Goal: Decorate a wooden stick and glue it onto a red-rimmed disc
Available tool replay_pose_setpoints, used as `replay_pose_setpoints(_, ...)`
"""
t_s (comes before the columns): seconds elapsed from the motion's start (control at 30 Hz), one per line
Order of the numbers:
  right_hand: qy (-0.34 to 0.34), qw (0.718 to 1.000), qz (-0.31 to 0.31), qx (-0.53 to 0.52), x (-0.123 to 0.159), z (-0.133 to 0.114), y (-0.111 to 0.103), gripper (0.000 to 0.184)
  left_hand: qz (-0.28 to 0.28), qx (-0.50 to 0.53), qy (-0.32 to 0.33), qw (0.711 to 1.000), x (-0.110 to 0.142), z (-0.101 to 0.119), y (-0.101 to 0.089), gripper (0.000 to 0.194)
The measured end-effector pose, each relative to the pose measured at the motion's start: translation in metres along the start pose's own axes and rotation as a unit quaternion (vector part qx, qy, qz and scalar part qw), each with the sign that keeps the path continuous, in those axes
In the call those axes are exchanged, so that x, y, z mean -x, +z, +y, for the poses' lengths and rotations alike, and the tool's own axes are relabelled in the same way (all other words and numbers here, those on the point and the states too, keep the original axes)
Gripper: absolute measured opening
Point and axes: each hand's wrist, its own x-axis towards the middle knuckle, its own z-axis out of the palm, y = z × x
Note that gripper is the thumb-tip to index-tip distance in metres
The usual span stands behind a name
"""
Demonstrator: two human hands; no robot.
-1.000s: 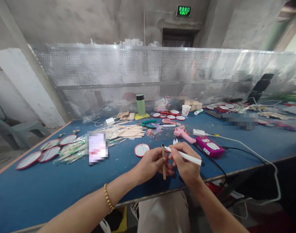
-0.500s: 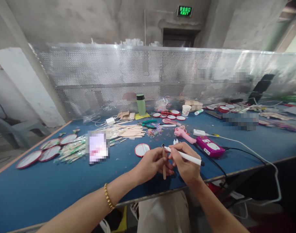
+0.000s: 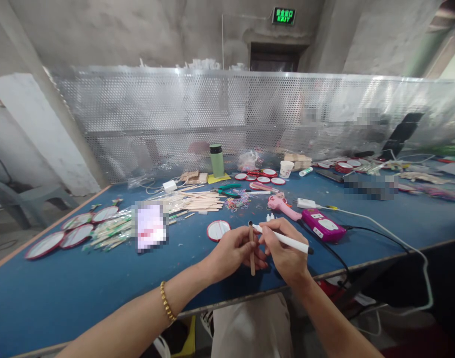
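My left hand (image 3: 235, 251) is closed around a flat wooden stick (image 3: 253, 263), held upright above the front edge of the table. The stick's top end carries a dark mark. In my right hand (image 3: 287, 253) is a white marker pen (image 3: 290, 242), gripped like a writing pen. Its tip meets the stick near the dark mark, though exact contact is too small to tell. Just behind my left hand lies a round white disc with a red rim (image 3: 218, 230).
Wooden sticks (image 3: 203, 201), green-handled pliers (image 3: 227, 190) and tangled coloured bands (image 3: 238, 201) lie behind my hands. A green bottle (image 3: 216, 163) stands near the mesh partition. To the right are a pink tool (image 3: 283, 206), a purple device (image 3: 322, 225) and cables. A blurred phone-like screen (image 3: 150, 226) lies left.
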Motion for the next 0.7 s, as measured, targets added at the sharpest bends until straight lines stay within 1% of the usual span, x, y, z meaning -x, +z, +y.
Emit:
replay_pose_setpoints(0.23, -0.008, 1.0, 0.006, 0.004, 0.0002, 0.0021, 0.0003, 0.014, 0.001, -0.003, 0.005, 1.0, -0.0011, -0.0019, -0.0005, 0.046)
replay_pose_setpoints(0.7, -0.01, 1.0, 0.005, -0.01, 0.0018, 0.0034, 0.0006, 0.013, 0.001, 0.011, -0.006, 1.0, -0.0004, -0.0009, -0.0008, 0.055)
